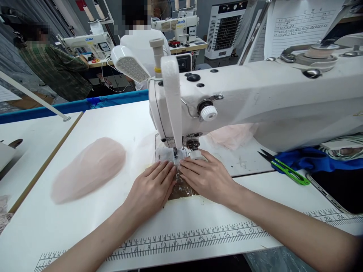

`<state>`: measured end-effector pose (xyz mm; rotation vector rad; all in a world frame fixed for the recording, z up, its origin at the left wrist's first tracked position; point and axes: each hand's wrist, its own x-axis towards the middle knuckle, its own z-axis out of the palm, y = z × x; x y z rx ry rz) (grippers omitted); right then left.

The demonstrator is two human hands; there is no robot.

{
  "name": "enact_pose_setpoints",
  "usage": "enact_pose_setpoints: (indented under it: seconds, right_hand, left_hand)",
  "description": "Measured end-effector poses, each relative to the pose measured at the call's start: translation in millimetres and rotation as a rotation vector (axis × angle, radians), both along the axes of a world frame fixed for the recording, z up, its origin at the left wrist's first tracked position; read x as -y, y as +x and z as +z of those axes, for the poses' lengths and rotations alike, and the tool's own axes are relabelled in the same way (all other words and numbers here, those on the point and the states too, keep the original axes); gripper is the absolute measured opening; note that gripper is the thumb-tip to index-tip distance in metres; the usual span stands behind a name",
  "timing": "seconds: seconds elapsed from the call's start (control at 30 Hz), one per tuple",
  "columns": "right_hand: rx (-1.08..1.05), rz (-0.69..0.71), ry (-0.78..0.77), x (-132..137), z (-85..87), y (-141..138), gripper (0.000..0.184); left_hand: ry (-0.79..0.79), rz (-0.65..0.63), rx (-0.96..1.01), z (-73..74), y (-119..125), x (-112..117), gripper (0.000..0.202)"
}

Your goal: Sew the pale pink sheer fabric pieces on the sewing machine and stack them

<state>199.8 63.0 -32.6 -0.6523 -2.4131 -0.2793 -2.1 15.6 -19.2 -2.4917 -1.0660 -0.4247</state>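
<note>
My left hand (151, 189) lies flat, palm down, fingers straight and close together, gripping nothing; its fingertips press on a pale sheer piece (164, 155) that sits at the needle. My right hand (208, 177) is flat and unclenched in the same way, its fingertips meeting the left ones just in front of the presser foot (176, 153). Between the two hands shows a glossy brownish patch (181, 187) on the bed; I cannot tell whether it is tape or film. The sheer piece lies under the foot, touching both sets of fingertips.

A white strap (172, 102) runs down the head of the sewing machine (255, 98) to the needle; a small lamp (129, 63) leans in from the left. Some pink fabric (232, 136) lies bunched behind the needle, under the machine's arm; a larger pink sheer heap (87, 170) rests well to the left of my left hand on the white table (113, 124). To my right, apart from the hand, lie green thread snips (286, 170) beside a blue cloth (312, 158); a dark screen (340, 189) lies near them. A printed ruler (198, 236) runs along the table's near edge, under my forearms. At the back two other people stand at other machines.
</note>
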Motion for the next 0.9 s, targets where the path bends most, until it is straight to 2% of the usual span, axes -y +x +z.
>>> enact_pose_setpoints:
  seconds: [0.5, 0.9]
  right_hand:
    - [0.064, -0.088, 0.054, -10, 2.2, -7, 0.024]
    - [0.119, -0.129, -0.04, -12, 1.0, -5, 0.023]
  left_hand:
    - [-0.017, 0.048, 0.046, -5.1, -2, -12, 0.035]
    - [-0.061, 0.096, 0.097, -9.2, -5, -25, 0.041]
